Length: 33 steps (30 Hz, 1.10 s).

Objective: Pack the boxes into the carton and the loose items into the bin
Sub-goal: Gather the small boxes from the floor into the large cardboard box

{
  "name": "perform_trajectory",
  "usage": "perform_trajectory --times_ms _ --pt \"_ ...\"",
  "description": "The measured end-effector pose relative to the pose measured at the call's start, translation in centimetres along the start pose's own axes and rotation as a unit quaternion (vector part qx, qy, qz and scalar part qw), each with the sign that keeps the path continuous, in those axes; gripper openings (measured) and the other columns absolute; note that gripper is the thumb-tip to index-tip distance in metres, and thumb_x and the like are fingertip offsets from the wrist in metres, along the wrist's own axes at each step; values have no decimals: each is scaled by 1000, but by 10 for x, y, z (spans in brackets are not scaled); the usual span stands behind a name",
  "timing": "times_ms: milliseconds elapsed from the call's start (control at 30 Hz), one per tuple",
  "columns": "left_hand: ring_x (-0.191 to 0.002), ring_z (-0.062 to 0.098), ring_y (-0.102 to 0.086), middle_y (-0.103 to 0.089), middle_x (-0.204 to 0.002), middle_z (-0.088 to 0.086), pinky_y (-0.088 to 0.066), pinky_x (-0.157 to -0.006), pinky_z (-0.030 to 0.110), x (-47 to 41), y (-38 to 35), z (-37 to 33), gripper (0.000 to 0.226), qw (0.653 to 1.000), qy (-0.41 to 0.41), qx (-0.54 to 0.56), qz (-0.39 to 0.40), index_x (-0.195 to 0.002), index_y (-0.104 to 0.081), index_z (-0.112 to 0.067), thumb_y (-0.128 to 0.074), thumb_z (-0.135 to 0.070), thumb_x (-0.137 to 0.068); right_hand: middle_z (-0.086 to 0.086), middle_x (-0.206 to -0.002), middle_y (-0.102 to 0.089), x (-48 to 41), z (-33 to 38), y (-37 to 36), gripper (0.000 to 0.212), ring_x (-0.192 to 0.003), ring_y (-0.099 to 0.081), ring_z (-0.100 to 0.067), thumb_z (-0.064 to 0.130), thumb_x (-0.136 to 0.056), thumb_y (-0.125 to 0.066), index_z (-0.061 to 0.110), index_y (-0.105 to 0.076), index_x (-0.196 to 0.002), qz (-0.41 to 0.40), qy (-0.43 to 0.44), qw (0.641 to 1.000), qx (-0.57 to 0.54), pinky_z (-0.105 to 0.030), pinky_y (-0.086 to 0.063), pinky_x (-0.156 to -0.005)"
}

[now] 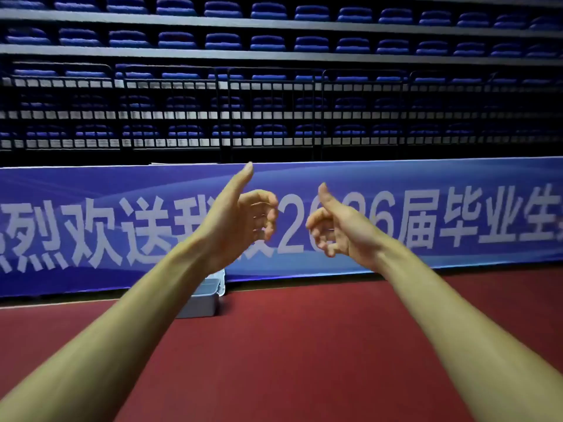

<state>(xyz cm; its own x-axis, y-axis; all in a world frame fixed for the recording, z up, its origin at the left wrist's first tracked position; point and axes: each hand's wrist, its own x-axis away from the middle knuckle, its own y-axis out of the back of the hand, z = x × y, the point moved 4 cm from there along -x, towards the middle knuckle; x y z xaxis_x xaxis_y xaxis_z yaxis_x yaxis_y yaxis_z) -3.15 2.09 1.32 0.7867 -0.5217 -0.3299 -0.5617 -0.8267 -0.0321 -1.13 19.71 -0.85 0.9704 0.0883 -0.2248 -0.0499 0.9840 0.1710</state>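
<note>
Both of my arms are stretched out in front of me at chest height. My left hand has its thumb up and its fingers curled loosely, holding nothing. My right hand mirrors it a short way to the right, thumb up, fingers curled and empty. The two hands do not touch. A grey plastic bin with a clear lid part stands on the red floor against the barrier, partly hidden behind my left forearm. No boxes, carton or loose items are in view.
A long blue banner with white characters runs across the view behind my hands. Above it stand black railings and rows of folded blue seats. Red floor spreads below my arms.
</note>
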Motion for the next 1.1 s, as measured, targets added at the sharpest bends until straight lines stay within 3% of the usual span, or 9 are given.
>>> perform_trajectory --times_ms 100,233,367,567,667,767,867,1000,1100 --pt "-72 19 -59 -60 -82 4 -42 -77 34 -9 3 50 38 998 -11 -44 -35 -86 -65 -16 -50 -50 -78 -5 -84 -64 9 -48 6 38 -73 -60 -18 46 -89 -54 11 -64 -96 -102 37 994 -2 -30 -51 -60" --pt "-81 11 -61 -64 -92 -6 -42 -84 27 2 -24 140 33 995 33 -89 3 -87 -67 -28 -60 -49 -62 -8 -92 -67 75 -141 15 11 -78 -64 -19 18 -93 -57 13 -62 -101 -175 -24 983 -42 -33 -54 -71" --pt "-88 7 -59 -65 -93 -13 -37 -88 28 37 -98 196 39 982 69 -132 119 -92 -67 -30 -60 -54 -63 -8 -96 -71 190 -195 41 15 -83 -68 -18 12 -92 -61 12 -64 -106 -216 -114 969 26 -34 -56 -80" --pt "-91 6 -53 -61 -105 0 -38 -77 16 115 -267 237 15 926 61 -207 311 -103 -65 -17 -61 -26 -90 -28 -106 -66 406 -217 73 10 -80 -68 -10 13 -91 -62 17 -67 -99 -337 -224 911 85 -27 -56 -77" --pt "-88 4 -55 -62 -101 -4 -39 -76 12 183 -352 247 12 887 54 -213 405 -100 -66 -18 -62 -23 -90 -35 -103 -62 531 -215 73 13 -72 -67 -6 10 -90 -62 22 -66 -90 -419 -267 863 88 -25 -54 -73" --pt "-90 -2 -57 -65 -100 -8 -39 -77 2 259 -422 239 8 860 46 -191 472 -95 -67 -19 -61 -22 -91 -22 -86 -64 642 -202 57 10 -62 -60 -6 5 -90 -62 15 -65 -90 -487 -289 820 84 -16 -48 -61" --pt "-95 3 -58 -68 -104 -6 -39 -84 10 338 -487 224 10 812 36 -191 550 -94 -69 -20 -59 -21 -91 -13 -76 -58 751 -181 31 7 -53 -51 -6 1 -90 -60 5 -61 -95 -560 -304 766 81 -11 -41 -50" --pt "-95 10 -58 -68 -99 0 -41 -87 21 436 -559 206 10 762 21 -172 624 -90 -71 -25 -61 -23 -90 -10 -73 -59 876 -151 -13 8 -64 -55 -15 3 -89 -63 11 -63 -87 -630 -325 699 93 -15 -43 -53" --pt "-85 7 -57 -64 -85 -9 -41 -83 21 505 -603 191 8 729 15 -137 671 -88 -69 -25 -62 -23 -90 -11 -74 -55 952 -129 -56 3 -68 -49 -19 5 -90 -63 5 -65 -92 -691 -344 630 87 -13 -41 -54"
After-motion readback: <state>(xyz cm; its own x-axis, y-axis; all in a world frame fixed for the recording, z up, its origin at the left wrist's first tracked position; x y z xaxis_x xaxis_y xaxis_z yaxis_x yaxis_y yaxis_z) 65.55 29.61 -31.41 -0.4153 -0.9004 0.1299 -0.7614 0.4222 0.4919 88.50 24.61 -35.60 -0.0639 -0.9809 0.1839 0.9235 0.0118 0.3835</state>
